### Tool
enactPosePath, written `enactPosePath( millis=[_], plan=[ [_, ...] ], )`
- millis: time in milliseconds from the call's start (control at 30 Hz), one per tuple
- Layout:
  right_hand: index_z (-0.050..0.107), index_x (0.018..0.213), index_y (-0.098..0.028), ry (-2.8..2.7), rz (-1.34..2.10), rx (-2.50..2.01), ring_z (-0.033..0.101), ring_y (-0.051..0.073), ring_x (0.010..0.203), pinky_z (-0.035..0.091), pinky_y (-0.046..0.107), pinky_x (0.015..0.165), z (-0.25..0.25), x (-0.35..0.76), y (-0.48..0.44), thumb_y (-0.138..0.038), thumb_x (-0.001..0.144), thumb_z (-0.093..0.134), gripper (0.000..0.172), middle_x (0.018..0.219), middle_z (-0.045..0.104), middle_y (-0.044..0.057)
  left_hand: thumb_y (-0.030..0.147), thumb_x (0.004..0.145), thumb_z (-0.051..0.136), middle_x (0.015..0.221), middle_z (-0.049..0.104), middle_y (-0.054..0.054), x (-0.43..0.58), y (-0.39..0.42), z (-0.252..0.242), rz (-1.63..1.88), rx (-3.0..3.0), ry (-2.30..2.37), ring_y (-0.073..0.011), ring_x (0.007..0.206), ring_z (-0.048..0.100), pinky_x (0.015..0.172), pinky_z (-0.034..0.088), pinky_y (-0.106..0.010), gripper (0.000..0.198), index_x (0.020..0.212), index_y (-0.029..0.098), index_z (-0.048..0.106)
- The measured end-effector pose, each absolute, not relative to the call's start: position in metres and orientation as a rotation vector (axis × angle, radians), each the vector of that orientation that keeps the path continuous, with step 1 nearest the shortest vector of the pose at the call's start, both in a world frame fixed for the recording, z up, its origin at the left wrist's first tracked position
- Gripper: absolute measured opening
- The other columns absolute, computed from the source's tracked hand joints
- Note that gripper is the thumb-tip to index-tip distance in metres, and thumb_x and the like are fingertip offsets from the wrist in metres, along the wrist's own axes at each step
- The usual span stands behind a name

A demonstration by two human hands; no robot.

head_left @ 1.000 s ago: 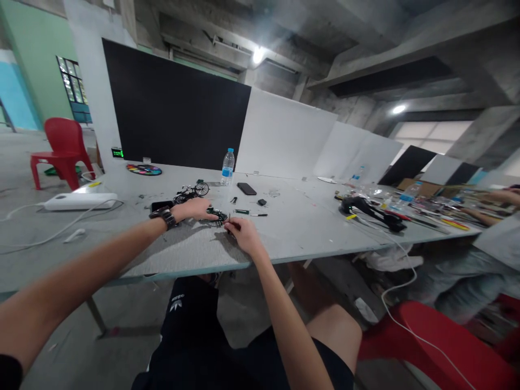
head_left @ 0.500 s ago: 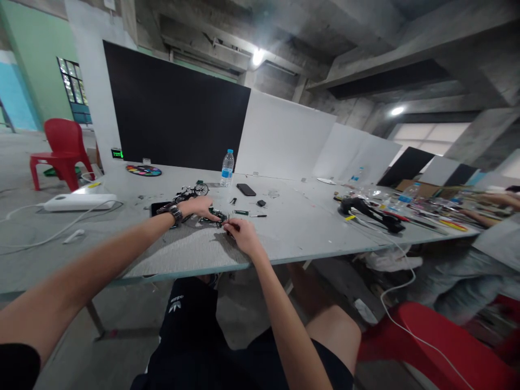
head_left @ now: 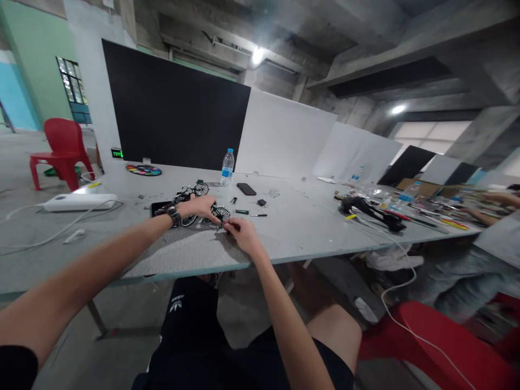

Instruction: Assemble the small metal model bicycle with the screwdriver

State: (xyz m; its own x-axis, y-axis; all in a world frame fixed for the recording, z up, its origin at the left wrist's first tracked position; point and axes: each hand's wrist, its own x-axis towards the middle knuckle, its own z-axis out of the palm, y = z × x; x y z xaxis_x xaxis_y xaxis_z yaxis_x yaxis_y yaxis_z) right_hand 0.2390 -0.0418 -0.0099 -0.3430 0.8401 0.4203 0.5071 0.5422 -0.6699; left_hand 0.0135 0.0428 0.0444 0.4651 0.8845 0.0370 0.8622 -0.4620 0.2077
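Note:
My left hand (head_left: 197,207), with a watch on its wrist, grips a small dark model bicycle (head_left: 221,214) from above. Its thumb and fingers reach down to the frame, and a spoked wheel shows on either side. Close by, my right hand (head_left: 240,230) pinches with thumb and fingertips at the right wheel's edge; whatever lies between them is too small to make out. Behind the left hand stands a second model bicycle (head_left: 200,189). A short green-and-black piece (head_left: 241,212) and a thin dark screwdriver-like tool (head_left: 259,215) lie just beyond the right hand.
On the table are a black phone (head_left: 246,188), a water bottle (head_left: 228,168), a small black part (head_left: 261,202), a dark flat device (head_left: 159,208) and a white power strip (head_left: 80,202). Rightward lie a black curved object (head_left: 371,214) and cluttered tools, with another person beside them.
The model bicycle under my left hand has turned, and its wheels now show rounder and fuller. My right hand stays at the wheel's edge with a slight shift.

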Motion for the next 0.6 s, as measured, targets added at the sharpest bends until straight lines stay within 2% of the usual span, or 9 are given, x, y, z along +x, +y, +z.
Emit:
enactPosePath(
  millis=[133, 267, 467, 600],
  plan=[
    [0.061, 0.072, -0.021, -2.015, 0.559, -1.078, 0.052, 0.018, 0.069, 0.035, 0.029, 0.068, -0.008, 0.239, -0.044, -0.037, 0.1, 0.059, 0.032, 0.07, 0.062, 0.001, 0.077, 0.061, 0.084, 0.132, 0.073, -0.015, 0.013, 0.04, 0.048, 0.277, 2.595, 1.465, -0.0435, 0.121, 0.065, 0.106, 0.047, -0.053, 0.086, 0.125, 0.022, 0.066],
    [0.064, 0.076, -0.021, -2.014, 0.582, -1.099, 0.054, 0.019, 0.07, 0.036, 0.029, 0.068, -0.007, 0.238, -0.044, -0.037, 0.101, 0.058, 0.03, 0.072, 0.064, 0.002, 0.071, 0.063, 0.088, 0.119, 0.076, -0.014, 0.015, 0.033, 0.052, 0.341, 2.621, 1.456, -0.042, 0.112, 0.067, 0.104, 0.046, -0.052, 0.085, 0.128, 0.022, 0.063],
    [0.066, 0.078, -0.021, -2.022, 0.566, -1.11, 0.055, 0.018, 0.07, 0.036, 0.028, 0.067, -0.009, 0.238, -0.042, -0.036, 0.101, 0.057, 0.029, 0.073, 0.066, 0.002, 0.065, 0.072, 0.083, 0.128, 0.073, -0.013, 0.014, 0.032, 0.053, 0.422, 2.571, 1.453, -0.0396, 0.118, 0.065, 0.097, 0.048, -0.043, 0.069, 0.124, 0.023, 0.065],
    [0.067, 0.08, -0.02, -2.011, 0.575, -1.104, 0.056, 0.019, 0.072, 0.037, 0.029, 0.069, -0.009, 0.239, -0.042, -0.037, 0.1, 0.058, 0.028, 0.076, 0.068, 0.003, 0.072, 0.072, 0.08, 0.128, 0.073, -0.014, 0.011, 0.04, 0.05, 0.432, 2.555, 1.423, -0.0361, 0.111, 0.068, 0.086, 0.05, -0.036, 0.075, 0.125, 0.021, 0.066]
  ],
)
